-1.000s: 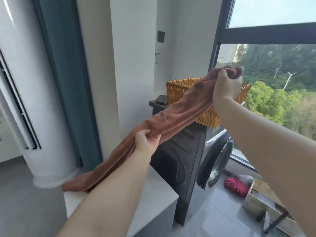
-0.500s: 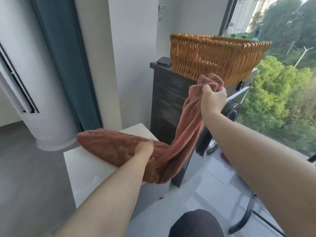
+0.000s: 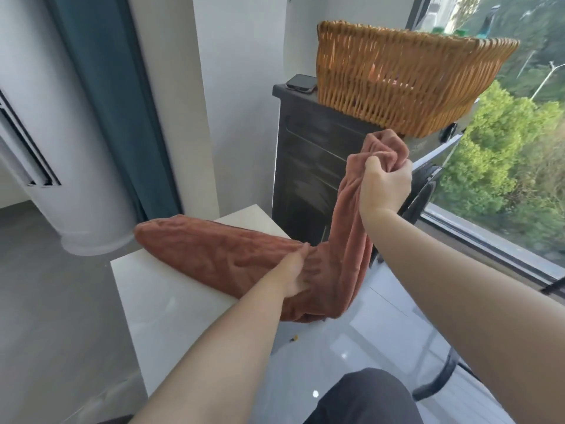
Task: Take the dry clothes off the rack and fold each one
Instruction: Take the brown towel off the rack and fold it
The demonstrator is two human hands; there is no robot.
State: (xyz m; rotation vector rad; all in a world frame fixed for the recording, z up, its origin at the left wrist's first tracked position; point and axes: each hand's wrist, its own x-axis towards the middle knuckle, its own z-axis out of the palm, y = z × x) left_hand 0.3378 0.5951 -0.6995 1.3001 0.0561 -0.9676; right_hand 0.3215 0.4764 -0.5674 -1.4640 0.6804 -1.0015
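Step in hand: folding, first lay-down. The rust-brown cloth [image 3: 220,255], plush and bunched lengthwise into a thick rope, is off the rack, which is not in view.

Far half of the cloth lies across the white table [image 3: 159,304], its tip just past the far-left edge. Near half rises from a bend hanging off the table's right edge.

Left hand [image 3: 295,270]: at the bend, thumb on top, fingers sunk into the fabric; reads as a pinch pinning the middle.

Right hand [image 3: 386,185]: fist closed round the gathered end, held up in front of the dark appliance [image 3: 305,166], below the wicker basket [image 3: 397,81]. Phone [image 3: 301,83] beside the basket.

Judgement: cloth is not spread, so no clean fold yet. Next move calls for carrying the raised end over the pinned middle onto the lying half, edges matched, or first opening the bunch flat. Risk: the bend slides off the table edge.
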